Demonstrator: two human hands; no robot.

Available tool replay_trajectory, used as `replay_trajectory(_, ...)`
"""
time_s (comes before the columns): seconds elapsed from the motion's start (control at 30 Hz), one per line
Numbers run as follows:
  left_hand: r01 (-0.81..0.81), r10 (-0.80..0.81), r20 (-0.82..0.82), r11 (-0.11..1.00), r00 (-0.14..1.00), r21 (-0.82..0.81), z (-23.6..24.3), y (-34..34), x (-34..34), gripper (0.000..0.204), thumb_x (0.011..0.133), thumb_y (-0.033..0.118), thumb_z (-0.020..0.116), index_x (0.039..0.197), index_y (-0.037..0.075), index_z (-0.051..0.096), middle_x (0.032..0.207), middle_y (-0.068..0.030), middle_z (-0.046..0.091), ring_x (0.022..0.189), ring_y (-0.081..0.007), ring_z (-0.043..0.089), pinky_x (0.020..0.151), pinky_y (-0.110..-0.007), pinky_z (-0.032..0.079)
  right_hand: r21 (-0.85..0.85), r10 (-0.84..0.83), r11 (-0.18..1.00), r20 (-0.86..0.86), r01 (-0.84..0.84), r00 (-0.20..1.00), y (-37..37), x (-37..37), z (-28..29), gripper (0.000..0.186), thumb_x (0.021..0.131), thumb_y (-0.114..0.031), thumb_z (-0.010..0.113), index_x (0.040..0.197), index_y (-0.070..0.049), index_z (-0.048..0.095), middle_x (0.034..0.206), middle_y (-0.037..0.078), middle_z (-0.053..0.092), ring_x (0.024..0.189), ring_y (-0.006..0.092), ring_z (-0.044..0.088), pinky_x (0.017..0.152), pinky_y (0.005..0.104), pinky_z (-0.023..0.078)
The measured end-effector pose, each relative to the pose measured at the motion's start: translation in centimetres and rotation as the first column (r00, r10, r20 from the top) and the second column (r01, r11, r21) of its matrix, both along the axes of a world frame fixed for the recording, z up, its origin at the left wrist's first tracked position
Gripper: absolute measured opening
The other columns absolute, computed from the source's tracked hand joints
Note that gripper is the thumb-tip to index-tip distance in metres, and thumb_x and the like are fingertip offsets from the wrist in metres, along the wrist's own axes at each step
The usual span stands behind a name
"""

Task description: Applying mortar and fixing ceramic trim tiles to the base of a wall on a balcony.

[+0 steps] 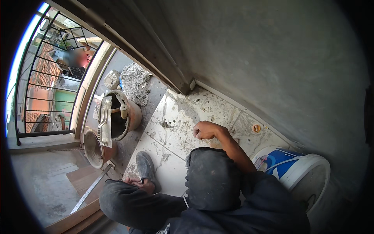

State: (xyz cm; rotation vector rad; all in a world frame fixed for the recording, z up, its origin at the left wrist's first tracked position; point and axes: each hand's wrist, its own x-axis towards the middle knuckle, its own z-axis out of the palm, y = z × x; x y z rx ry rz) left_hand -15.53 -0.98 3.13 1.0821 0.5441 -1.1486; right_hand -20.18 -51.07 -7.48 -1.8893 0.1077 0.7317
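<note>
My right hand is closed, its fingers curled together above the white tiled floor. What it holds, if anything, is hidden. Grey crumbs and dried smears lie on the tiles around it. A tan piece shows partly behind my wrist. My left hand shows only in part past my bent leg, fingers curled beside the ankle and grey shoe; its grip is hidden. A notched trowel with a pale handle rests across the rim of a mortar bucket, apart from both hands.
A smaller bucket stands near the mortar bucket, with white stringy material behind. A long metal straightedge lies left. A blue-and-white pail lies tilted at right by the grey wall. An orange ring sits on the floor.
</note>
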Motion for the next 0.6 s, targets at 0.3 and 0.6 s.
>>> replay_trajectory(0.3,-0.489,0.433,0.293,0.858,0.852,0.156,-5.3,4.8,-13.3,0.063,0.101,0.043,0.050,0.145,0.001,0.036,0.140,-0.0160,0.050,0.131,-0.0278,0.046,0.108,-0.040,0.037,0.532,-0.145,0.833,-0.054,0.151,0.988,-2.3,-1.0,9.9,0.045,0.100,-0.041,0.055,0.108,0.001,0.067,0.098,0.010,0.068,0.087,0.0161,0.063,0.081,0.0311,0.051)
replay_trajectory(0.6,-0.630,0.534,0.563,0.776,0.630,-0.032,8.1,-1.7,-3.3,0.084,0.095,0.061,0.047,0.151,0.001,0.026,0.153,-0.0180,0.033,0.140,-0.0330,0.033,0.114,-0.042,0.027,-0.272,-0.139,0.936,0.301,0.224,0.944,-0.2,-1.1,23.0,0.042,0.091,-0.039,0.064,0.114,-0.003,0.065,0.118,0.019,0.064,0.113,0.0355,0.059,0.099,0.0399,0.045)
